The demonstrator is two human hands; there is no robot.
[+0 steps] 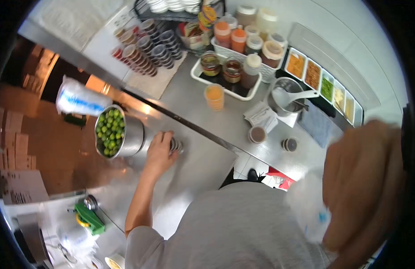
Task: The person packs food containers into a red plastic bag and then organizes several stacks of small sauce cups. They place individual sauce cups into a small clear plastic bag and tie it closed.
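My left hand [160, 151] rests on the steel counter [203, 152], its fingers closed around a short stack of small dark cups [176, 145] lying on its side. Just left of that hand stands a metal bowl of limes [110, 132]. My right hand [364, 188] is raised close to the camera and blurred. It grips a clear plastic bag [308, 210] with a bit of blue on it. My grey shirt [234, 228] fills the lower middle.
A cup of orange liquid [214, 96], a white tray of jars [216, 83], two filled sauce cups [257, 134], a pot with a ladle [286, 96] and condiment bins [324, 85] sit at the back. A wrapped pack [77, 101] lies beside the limes.
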